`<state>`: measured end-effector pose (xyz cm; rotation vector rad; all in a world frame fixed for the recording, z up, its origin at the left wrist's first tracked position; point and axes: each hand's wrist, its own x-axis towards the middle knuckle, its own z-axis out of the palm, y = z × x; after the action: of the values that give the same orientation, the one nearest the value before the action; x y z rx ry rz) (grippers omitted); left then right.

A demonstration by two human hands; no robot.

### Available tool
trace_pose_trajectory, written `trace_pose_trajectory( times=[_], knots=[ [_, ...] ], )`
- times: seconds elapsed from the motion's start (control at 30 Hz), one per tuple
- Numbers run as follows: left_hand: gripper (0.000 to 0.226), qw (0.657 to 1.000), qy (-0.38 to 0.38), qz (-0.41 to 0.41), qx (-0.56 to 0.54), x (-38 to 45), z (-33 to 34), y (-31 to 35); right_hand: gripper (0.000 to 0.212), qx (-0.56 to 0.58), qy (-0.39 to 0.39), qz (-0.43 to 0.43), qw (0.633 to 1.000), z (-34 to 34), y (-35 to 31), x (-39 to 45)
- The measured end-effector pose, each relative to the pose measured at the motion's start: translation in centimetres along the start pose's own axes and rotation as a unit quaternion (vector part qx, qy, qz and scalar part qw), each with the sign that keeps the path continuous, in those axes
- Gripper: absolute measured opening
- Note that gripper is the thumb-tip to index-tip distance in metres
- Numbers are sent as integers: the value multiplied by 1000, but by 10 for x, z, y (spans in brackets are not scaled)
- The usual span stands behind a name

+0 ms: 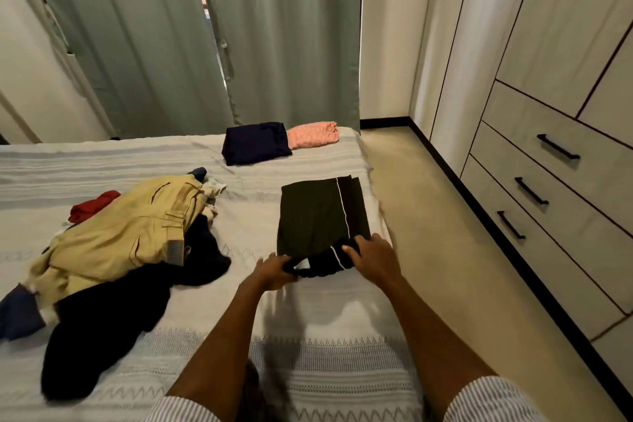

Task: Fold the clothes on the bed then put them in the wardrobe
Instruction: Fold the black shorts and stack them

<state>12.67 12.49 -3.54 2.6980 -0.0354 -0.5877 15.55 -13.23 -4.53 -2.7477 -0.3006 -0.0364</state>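
Head view, contents by size.

Bed [102, 161]: striped cover; carries all the clothes.

Wardrobe [565, 62]: at your 2 o'clock, doors and drawers closed.

Unfolded heap [113, 250]: at your 10 o'clock; tan trousers on top, dark, red and blue pieces under and beside them.

Dark garment with white stripe [322, 216]: at your 12 o'clock, near the bed's right edge, partly folded; this is the step in hand.

Folded navy piece [255, 144] and folded pink piece [313, 134]: touching, farther out at 12 o'clock.

Right hand [375, 259]: fingers curled, pinching the garment's near edge.

Left hand [275, 271]: fingers curled, gripping the near-left corner.

Next move, as judged: you lift the near edge and carry it toward 12 o'clock, keeping both corners level so the fold lies square.
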Motion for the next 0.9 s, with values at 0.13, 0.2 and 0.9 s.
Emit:
trace_pose_trajectory(
  times=[0.13,0.2,0.9],
  knots=[
    [35,994,17,70,-82,-25,14,-2,61,112,71,-54,990,27,15,-47],
    [21,981,0,39,-192,-34,11,0,42,210,-6,7,978,20,20,-50],
    [38,949,237,-33,-203,47,39,-27,37,171,-20,124,977,45,-10,47]
  ],
)
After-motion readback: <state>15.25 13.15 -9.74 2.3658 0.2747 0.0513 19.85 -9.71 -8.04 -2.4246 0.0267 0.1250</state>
